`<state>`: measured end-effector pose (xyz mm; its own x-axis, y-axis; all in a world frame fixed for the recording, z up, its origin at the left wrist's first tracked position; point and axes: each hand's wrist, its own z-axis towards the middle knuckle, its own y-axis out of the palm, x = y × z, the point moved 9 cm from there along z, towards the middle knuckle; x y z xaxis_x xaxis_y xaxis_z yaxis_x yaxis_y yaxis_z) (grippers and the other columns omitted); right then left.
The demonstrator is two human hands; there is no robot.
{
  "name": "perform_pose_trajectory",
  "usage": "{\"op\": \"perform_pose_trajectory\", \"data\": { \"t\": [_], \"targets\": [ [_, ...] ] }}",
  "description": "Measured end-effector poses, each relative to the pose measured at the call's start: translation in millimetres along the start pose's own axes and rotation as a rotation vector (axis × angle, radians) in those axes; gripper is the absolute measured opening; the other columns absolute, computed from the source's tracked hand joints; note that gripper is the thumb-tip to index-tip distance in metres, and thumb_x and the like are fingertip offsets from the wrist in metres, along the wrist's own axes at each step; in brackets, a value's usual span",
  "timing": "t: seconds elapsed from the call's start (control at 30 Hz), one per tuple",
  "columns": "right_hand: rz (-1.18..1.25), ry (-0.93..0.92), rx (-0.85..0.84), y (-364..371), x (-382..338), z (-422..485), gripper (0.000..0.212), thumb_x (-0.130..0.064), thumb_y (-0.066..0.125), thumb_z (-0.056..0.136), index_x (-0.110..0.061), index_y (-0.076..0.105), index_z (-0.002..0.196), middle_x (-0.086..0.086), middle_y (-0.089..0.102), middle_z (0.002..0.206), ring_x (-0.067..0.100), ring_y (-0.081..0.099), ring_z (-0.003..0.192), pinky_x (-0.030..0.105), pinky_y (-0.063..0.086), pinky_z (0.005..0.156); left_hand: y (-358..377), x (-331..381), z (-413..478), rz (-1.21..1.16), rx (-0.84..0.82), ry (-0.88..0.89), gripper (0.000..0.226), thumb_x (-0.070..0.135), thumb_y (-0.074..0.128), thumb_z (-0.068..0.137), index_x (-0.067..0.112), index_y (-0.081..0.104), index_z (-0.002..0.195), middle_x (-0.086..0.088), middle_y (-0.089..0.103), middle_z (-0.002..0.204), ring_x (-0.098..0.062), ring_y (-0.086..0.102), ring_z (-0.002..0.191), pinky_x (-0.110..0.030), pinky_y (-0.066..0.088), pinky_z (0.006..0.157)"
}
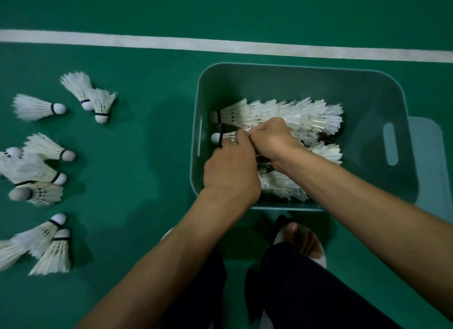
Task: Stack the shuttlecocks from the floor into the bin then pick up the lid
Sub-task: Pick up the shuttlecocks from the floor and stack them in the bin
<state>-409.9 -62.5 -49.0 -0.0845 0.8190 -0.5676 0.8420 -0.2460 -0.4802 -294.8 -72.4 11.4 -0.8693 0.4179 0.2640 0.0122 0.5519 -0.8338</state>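
A teal plastic bin (pixel 367 88) stands on the green floor at centre right. Inside it lie rows of nested white shuttlecocks (pixel 301 115). Both hands are down in the bin. My left hand (pixel 230 166) grips a shuttlecock (pixel 221 137) whose white cork points left. My right hand (pixel 272 137) is closed on the feathers of the same row, touching the left hand. Several loose shuttlecocks (pixel 39 107) lie on the floor at the left. A pale teal lid (pixel 429 144) lies flat beyond the bin's right side, partly hidden by it.
A white court line (pixel 220 45) crosses the floor behind the bin. My feet in white slippers (pixel 304 240) and dark trousers stand just in front of the bin. Bare green floor lies between the loose shuttlecocks and the bin.
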Motion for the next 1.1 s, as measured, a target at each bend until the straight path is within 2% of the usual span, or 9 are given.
{"op": "perform_pose_trajectory", "data": {
  "t": [0.1, 0.3, 0.4, 0.5, 0.67, 0.73, 0.8, 0.93, 1.1],
  "targets": [
    [-0.012, 0.016, -0.016, 4, 0, 0, 0.014, -0.006, 0.067, 0.092, 0.004, 0.077, 0.096, 0.02, 0.076, 0.086, 0.032, 0.075, 0.076, 0.05, 0.063, 0.076, 9, -9, 2, 0.01, -0.063, -0.011, 0.065, 0.005, 0.06, 0.09, 0.002, 0.029, 0.146, -0.022, 0.048, 0.143, -0.039, 0.056, 0.124, -0.042, 0.048, 0.089],
    [0.041, 0.034, -0.128, 14, -9, -7, 0.021, 0.0, 0.058, 0.097, 0.011, 0.07, 0.109, 0.017, 0.062, 0.081, 0.025, 0.054, 0.071, 0.034, 0.046, 0.057, 4, -13, 2, -0.074, -0.099, 0.011, 0.059, -0.001, 0.052, 0.089, 0.001, 0.032, 0.144, -0.025, 0.054, 0.135, -0.039, 0.058, 0.121, -0.044, 0.05, 0.089],
    [0.049, 0.042, -0.173, 11, -9, -7, 0.017, -0.003, 0.055, 0.099, 0.0, 0.071, 0.103, 0.015, 0.062, 0.087, 0.022, 0.057, 0.069, 0.023, 0.048, 0.047, 8, -8, 3, -0.111, -0.12, 0.021, 0.078, 0.0, 0.052, 0.09, 0.001, 0.012, 0.157, -0.024, 0.058, 0.132, -0.039, 0.061, 0.115, -0.038, 0.043, 0.077],
    [0.038, 0.095, -0.247, 16, -2, -8, 0.012, -0.007, 0.051, 0.101, -0.01, 0.064, 0.102, 0.011, 0.059, 0.092, 0.015, 0.056, 0.06, 0.019, 0.051, 0.044, 16, -6, 7, -0.119, -0.172, 0.024, 0.094, 0.002, 0.054, 0.091, 0.004, -0.008, 0.162, -0.025, 0.057, 0.136, -0.039, 0.059, 0.118, -0.042, 0.048, 0.087],
    [0.044, 0.042, -0.096, 12, -4, 0, 0.016, -0.005, 0.061, 0.097, 0.007, 0.072, 0.1, 0.018, 0.067, 0.083, 0.024, 0.063, 0.066, 0.034, 0.057, 0.065, 14, -13, 13, -0.182, -0.231, -0.002, 0.096, 0.001, 0.052, 0.093, 0.009, -0.015, 0.162, -0.021, 0.06, 0.13, -0.03, 0.057, 0.099, -0.037, 0.043, 0.079],
    [0.001, 0.008, -0.029, 8, -5, 4, 0.016, -0.007, 0.065, 0.095, 0.005, 0.076, 0.096, 0.019, 0.076, 0.086, 0.027, 0.071, 0.07, 0.042, 0.064, 0.075, 10, -14, 12, -0.21, -0.234, -0.002, 0.095, 0.0, 0.051, 0.093, 0.012, -0.013, 0.163, -0.02, 0.061, 0.129, -0.029, 0.055, 0.095, -0.036, 0.042, 0.077],
    [-0.049, -0.032, 0.036, 1, -8, 7, 0.012, -0.01, 0.069, 0.09, -0.002, 0.078, 0.087, 0.015, 0.078, 0.08, 0.028, 0.077, 0.074, 0.05, 0.064, 0.073, 8, -14, 12, -0.231, -0.233, -0.002, 0.095, -0.001, 0.051, 0.092, 0.015, -0.011, 0.163, -0.02, 0.06, 0.127, -0.03, 0.055, 0.093, -0.036, 0.042, 0.074],
    [-0.053, -0.05, 0.065, -5, -11, 4, 0.008, -0.008, 0.073, 0.084, -0.004, 0.078, 0.08, 0.013, 0.077, 0.072, 0.026, 0.077, 0.068, 0.038, 0.064, 0.063, 6, -13, 12, -0.241, -0.239, -0.003, 0.096, -0.002, 0.05, 0.092, 0.016, -0.012, 0.163, -0.019, 0.06, 0.126, -0.027, 0.054, 0.089, -0.036, 0.042, 0.073],
    [-0.025, -0.066, 0.064, -13, -15, -7, 0.012, -0.011, 0.075, 0.081, 0.001, 0.076, 0.082, 0.013, 0.077, 0.072, 0.026, 0.077, 0.065, 0.041, 0.065, 0.064, 0, -14, 8, -0.199, -0.256, -0.016, 0.092, -0.002, 0.051, 0.093, 0.012, -0.007, 0.163, -0.02, 0.053, 0.135, -0.027, 0.055, 0.093, -0.035, 0.043, 0.074]
  ]
}}
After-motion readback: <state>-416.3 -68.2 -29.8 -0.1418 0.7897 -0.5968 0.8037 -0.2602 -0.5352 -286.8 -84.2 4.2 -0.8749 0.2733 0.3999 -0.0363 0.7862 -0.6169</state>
